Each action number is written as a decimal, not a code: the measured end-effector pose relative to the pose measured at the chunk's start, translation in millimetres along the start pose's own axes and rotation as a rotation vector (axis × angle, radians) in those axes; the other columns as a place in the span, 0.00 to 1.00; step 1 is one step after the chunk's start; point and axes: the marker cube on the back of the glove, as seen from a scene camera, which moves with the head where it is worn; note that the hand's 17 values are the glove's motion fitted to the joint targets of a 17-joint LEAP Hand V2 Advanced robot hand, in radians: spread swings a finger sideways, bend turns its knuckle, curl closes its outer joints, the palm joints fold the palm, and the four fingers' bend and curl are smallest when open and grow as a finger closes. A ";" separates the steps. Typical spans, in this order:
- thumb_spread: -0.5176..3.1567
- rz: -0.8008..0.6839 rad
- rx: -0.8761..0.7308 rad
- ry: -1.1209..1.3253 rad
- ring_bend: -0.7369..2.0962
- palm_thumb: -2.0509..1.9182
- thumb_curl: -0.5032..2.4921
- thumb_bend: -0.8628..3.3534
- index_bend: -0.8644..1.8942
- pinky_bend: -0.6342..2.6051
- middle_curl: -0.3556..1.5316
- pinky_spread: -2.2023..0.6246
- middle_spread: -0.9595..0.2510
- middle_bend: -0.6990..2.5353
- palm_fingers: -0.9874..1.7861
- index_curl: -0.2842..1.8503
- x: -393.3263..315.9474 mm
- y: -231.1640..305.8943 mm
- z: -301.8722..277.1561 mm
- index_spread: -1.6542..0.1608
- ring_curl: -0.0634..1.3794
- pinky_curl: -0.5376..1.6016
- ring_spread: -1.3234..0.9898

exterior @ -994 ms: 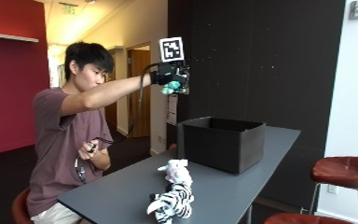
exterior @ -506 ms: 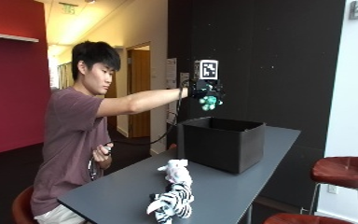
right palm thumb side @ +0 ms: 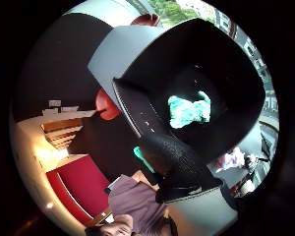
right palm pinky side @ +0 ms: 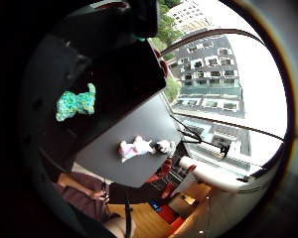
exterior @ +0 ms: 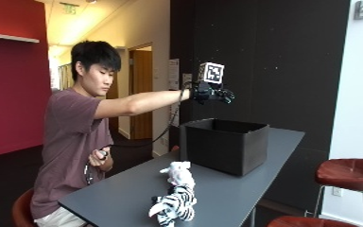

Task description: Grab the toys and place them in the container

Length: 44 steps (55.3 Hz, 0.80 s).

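My gloved right hand (exterior: 210, 93) hovers above the black container (exterior: 225, 146) with its fingers spread and nothing in them. A teal plush toy (right palm thumb side: 188, 110) shows inside the container (right palm thumb side: 236, 73), below the palm; the little finger side view also shows the teal toy (right palm pinky side: 75, 103). Whether it lies on the bottom or is dropping I cannot tell. On the grey table (exterior: 232, 198), in front of the container, lie a white and pink plush toy (exterior: 178, 173) and a zebra plush toy (exterior: 174, 203). The pink toy (right palm pinky side: 136, 147) also appears far below.
The person sits at the table's near left end, bare left hand (exterior: 99, 158) held by the chest. A brown stool (exterior: 348, 170) stands to the right of the table. A dark wall rises behind the container.
My hand has swung right from beside the person's head to over the container, carrying the teal toy. The toy has left the hand and is now inside the container.
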 end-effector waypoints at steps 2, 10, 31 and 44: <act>0.44 0.001 0.011 -0.006 0.41 0.50 0.33 0.19 0.32 0.55 0.42 0.79 0.83 0.25 0.22 0.29 5.0 6.2 -4.9 0.84 0.28 0.46 0.57; 0.45 0.048 0.050 0.016 0.38 0.50 0.30 0.19 0.33 0.52 0.39 0.80 0.82 0.25 0.23 0.26 54.7 47.2 -21.2 0.84 0.27 0.44 0.58; 0.46 0.256 -0.008 -0.096 0.35 0.50 0.27 0.19 0.34 0.48 0.35 0.80 0.80 0.26 0.26 0.22 226.9 192.5 5.7 0.83 0.26 0.41 0.58; 0.46 0.440 -0.138 -0.096 0.34 0.51 0.27 0.20 0.34 0.46 0.34 0.80 0.79 0.26 0.27 0.21 350.5 248.4 125.3 0.82 0.27 0.41 0.58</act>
